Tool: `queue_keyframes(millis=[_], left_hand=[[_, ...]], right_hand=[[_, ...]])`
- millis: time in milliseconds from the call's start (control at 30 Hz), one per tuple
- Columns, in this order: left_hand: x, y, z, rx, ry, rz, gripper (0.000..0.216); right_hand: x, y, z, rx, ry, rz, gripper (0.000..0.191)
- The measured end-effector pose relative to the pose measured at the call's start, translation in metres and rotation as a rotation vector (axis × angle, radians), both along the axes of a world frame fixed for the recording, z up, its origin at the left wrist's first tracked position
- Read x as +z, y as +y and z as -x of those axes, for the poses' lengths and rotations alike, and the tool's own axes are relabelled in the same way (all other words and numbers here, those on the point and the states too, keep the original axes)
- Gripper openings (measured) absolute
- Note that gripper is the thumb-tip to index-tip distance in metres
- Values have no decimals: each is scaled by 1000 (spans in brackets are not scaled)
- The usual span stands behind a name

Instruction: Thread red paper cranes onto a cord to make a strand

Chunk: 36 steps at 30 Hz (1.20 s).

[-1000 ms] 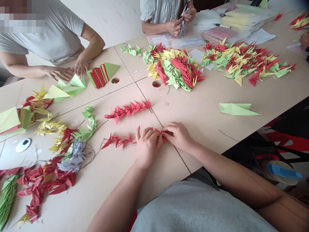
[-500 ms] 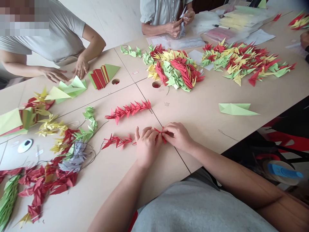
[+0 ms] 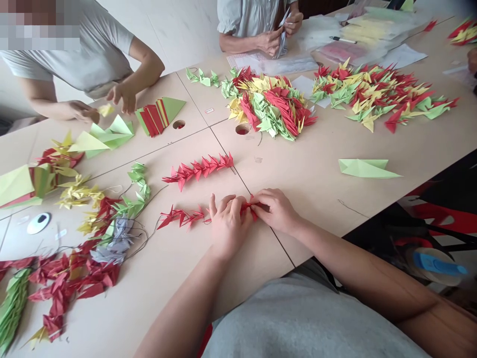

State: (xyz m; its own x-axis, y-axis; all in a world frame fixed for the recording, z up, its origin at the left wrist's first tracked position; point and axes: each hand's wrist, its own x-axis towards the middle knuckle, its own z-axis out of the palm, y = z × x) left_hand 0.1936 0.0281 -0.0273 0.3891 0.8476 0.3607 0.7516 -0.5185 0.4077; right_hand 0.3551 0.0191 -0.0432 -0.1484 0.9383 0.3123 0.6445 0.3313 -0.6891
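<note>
The left hand and right hand both pinch shut on a red paper crane low over the table, at the end of the red crane strand (which trails off to the left). Too hard a tug would likely tear the fold or bunch the strand.

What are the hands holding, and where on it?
The left hand and right hand pinch a red paper crane between them, at the right end of the nearer red crane string.
</note>
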Motion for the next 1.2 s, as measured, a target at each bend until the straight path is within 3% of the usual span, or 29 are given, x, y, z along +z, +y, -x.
queue_keyframes(millis=[567, 833, 1200], left_hand=[[0, 0, 1, -45, 43, -26, 9], [2, -1, 2, -44, 68, -58, 9], [1, -2, 3, -64, 80, -77, 7]], right_hand=[[3, -1, 0, 26, 6, -17, 10], [2, -3, -5, 39, 81, 13, 28], [2, -3, -5, 45, 9, 21, 21]])
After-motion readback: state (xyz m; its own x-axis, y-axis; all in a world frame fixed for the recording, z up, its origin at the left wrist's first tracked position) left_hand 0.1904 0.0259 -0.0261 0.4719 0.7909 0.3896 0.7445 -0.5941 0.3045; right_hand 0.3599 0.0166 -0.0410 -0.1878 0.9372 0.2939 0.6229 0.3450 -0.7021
